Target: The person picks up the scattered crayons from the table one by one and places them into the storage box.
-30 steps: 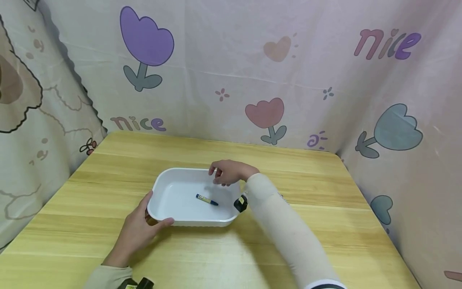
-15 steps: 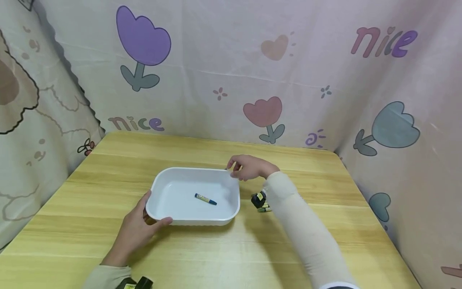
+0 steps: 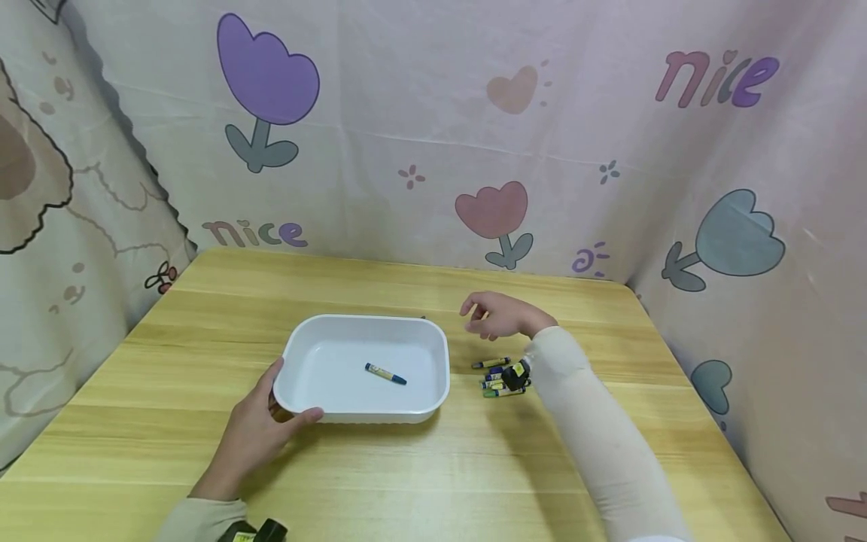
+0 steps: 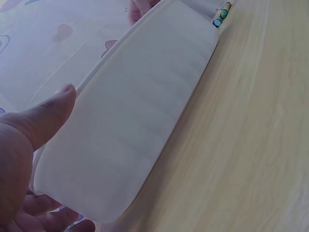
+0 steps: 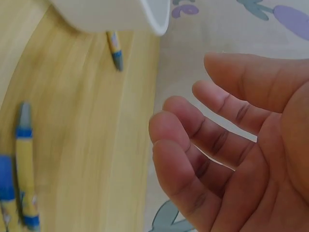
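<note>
A white plastic tray (image 3: 325, 376) stands on the table, and one crayon (image 3: 385, 374) with a yellow wrapper and dark blue ends lies inside it. My left hand (image 3: 260, 425) grips the tray's near left corner; in the left wrist view the thumb (image 4: 58, 108) is at the rim and the fingers curl at the end wall. Right of the tray, my right hand (image 3: 504, 315) hovers with loosely bent fingers, holding nothing. Below it several crayons (image 3: 501, 393) lie in a small group, partly covered by the black wrist camera (image 3: 517, 375).
Another crayon (image 5: 115, 50) lies behind the tray, mostly hidden in the head view, where only its tip shows past the rim. The wooden table (image 3: 379, 482) ends at a printed curtain (image 3: 379, 211) at the back and sides.
My right hand has moved from above the tray's right end to the right, past the rim, uncovering the crayon group. The left hand, tray and crayon inside have stayed put.
</note>
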{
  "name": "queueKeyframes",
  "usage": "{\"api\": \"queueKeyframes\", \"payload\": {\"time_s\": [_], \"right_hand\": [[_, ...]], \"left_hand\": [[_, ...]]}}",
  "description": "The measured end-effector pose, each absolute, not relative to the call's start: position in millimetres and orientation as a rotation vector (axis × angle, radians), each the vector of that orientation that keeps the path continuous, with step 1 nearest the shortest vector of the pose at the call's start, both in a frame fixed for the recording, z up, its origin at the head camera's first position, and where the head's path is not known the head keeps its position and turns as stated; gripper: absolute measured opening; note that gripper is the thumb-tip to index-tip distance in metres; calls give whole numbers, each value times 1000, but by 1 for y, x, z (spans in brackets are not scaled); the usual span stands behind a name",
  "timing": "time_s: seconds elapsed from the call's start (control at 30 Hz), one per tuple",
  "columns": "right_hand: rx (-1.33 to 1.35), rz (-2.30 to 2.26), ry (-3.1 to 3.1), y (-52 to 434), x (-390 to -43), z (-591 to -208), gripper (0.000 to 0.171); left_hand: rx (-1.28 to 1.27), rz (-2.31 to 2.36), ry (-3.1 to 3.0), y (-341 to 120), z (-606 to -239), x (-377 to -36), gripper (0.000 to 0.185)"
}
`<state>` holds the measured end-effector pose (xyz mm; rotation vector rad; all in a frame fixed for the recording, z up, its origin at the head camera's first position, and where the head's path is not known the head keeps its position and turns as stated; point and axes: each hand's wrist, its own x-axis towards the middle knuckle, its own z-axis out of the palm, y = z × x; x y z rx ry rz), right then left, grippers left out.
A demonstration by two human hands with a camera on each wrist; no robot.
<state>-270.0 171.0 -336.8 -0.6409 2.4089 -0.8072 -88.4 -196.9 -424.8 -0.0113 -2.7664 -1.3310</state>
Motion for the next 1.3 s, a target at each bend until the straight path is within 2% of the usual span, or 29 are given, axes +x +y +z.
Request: {"api": "queueKeyframes", "payload": {"time_s": [0.23, 0.6, 1.3], "right_hand": [[-587, -822, 2408, 192, -269, -344, 34], [-531, -850, 2398, 219, -270, -367, 32], [-481, -814, 2395, 233, -267, -398, 32]], "left_hand": [[1, -1342, -2772, -197, -425, -89, 109], [-22, -1350, -2756, -197, -424, -89, 108], [-11, -1330, -2773, -198, -426, -90, 108]]}}
